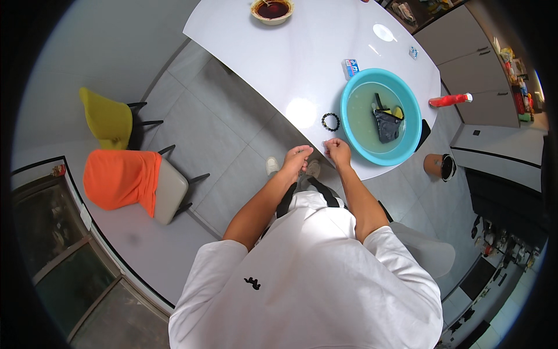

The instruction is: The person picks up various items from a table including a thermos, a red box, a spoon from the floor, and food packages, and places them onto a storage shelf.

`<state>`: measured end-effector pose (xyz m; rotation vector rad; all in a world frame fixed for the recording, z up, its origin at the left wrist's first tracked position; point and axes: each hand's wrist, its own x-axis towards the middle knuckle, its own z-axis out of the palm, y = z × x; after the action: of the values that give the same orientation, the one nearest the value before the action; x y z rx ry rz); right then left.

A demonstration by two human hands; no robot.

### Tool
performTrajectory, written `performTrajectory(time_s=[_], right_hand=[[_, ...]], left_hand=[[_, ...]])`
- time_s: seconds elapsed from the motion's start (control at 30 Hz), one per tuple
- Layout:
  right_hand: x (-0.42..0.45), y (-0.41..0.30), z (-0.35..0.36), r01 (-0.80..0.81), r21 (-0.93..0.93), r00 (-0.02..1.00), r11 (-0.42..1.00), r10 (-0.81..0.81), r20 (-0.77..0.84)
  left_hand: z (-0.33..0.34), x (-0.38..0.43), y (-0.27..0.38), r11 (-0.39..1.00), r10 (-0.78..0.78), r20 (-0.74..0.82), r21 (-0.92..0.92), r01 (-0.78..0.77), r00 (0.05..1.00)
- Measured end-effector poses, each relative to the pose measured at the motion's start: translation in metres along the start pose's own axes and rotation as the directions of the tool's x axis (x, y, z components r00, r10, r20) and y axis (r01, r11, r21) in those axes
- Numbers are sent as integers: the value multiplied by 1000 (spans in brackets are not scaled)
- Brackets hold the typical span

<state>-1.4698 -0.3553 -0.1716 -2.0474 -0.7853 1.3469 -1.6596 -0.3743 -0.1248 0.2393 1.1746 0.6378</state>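
My left hand (pixel 297 159) is just off the edge of the white table (pixel 261 56), its fingers curled together. Whether something small is between them is unclear. At the table's edge, my right hand (pixel 339 152) has thumb and fingers drawn together beside a small clear item (pixel 324 143); I cannot tell if it is gripped. A dark bead bracelet (pixel 330 122) lies just beyond that hand. To the right stands a turquoise plastic basin (pixel 418 118) of cloudy water. In it lies a dark grey fabric item (pixel 387 126) with a strap and yellow parts.
Behind the basin is a blue-and-white packet (pixel 351 68). A red bottle (pixel 449 100) lies near the right edge, and a bowl of dark sauce (pixel 273 10) stands at the far end. On the floor are a bin (pixel 438 166) and a yellow chair (pixel 107 118).
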Motion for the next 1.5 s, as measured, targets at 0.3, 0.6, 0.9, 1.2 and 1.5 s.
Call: performTrajectory(time_s=[0.3, 0.6, 0.9, 1.2, 1.5], right_hand=[[-39, -27, 15, -22, 140, 952, 990, -22, 304], [-21, -59, 35, 281, -312, 955, 908, -297, -5], [-31, -50, 26, 115, -738, 983, 665, -186, -14], [-109, 55, 18, 45, 245, 999, 968, -38, -31], [-150, 113, -59, 59, 397, 975, 916, 32, -218]], left_hand=[[-10, 11, -8, 986, 84, -4, 142, -83, 996], [-30, -9, 20, 985, 173, -80, 42, -170, 982], [-61, -39, 27, 991, 131, -102, -16, -133, 986], [-82, -42, -24, 996, -47, 60, 74, 42, 997], [-15, -65, -12, 952, -54, 177, 308, -3, 983]])
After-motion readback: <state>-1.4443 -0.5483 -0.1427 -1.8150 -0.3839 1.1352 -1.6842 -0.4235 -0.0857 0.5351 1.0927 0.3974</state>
